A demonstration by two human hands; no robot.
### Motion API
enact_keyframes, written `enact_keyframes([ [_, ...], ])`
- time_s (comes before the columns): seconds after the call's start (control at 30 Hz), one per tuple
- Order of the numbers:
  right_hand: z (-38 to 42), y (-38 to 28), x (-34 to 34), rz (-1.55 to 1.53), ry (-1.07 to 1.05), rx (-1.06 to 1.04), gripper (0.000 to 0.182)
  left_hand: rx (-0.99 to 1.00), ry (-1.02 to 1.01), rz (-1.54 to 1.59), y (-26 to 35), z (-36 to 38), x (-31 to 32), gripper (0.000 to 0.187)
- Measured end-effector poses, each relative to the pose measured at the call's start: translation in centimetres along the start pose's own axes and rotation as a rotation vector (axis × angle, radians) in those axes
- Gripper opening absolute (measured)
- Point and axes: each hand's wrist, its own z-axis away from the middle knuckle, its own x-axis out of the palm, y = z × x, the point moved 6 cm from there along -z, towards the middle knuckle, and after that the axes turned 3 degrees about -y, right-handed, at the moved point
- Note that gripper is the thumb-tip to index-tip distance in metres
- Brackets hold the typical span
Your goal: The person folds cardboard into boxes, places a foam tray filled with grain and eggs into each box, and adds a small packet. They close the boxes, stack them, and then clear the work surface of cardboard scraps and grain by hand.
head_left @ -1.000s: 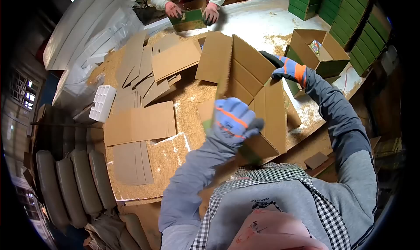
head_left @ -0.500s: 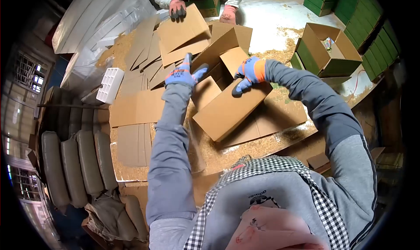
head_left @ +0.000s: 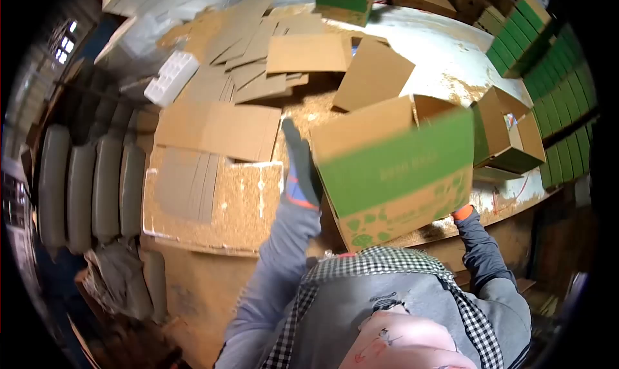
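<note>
A green-and-brown cardboard box [head_left: 406, 169] stands tilted in front of me, open at the top, its printed side facing me and slightly blurred. My left hand [head_left: 300, 166], in a blue and grey glove, lies along the box's left side with fingers stretched out and pointing away from me. Near the lower right corner of the box is my right hand [head_left: 463, 212]; only its orange glove cuff shows, and the box hides the fingers. Just beyond the box, a brown cardboard panel [head_left: 374, 75] stands up at an angle.
Flattened cardboard sheets [head_left: 219, 130] cover the table's left part over sawdust-like crumbs. Another open box [head_left: 509, 133] stands at right, near stacked green boxes [head_left: 548, 79]. At left are a white compartment tray [head_left: 171, 79] and stuffed grey bags [head_left: 84, 188]. A green box [head_left: 345, 4] stands at the far edge.
The box has been turned so its green printed side faces me. My left hand has come nearer; my right hand has gone from the box's top to its lower right. The co-worker's gloved hands are out of view.
</note>
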Motion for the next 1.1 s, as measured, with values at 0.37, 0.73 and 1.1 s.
enact_keyframes([
  [0.37,-33.8,-29.8,-3.3,-1.006,-0.828,-0.655,0.061,0.269,0.481,-0.647,-7.8,4.4,-2.9,0.081],
  [0.73,-31.1,-41.1,8.5,-1.051,-1.193,-0.728,0.099,0.092,0.468,-0.556,-5.6,4.9,-4.8,0.067],
  [1.1,-31.0,-18.4,-20.5,-0.748,-0.415,-0.691,0.047,-0.139,0.453,-0.152,-17.0,2.3,-7.1,0.05],
])
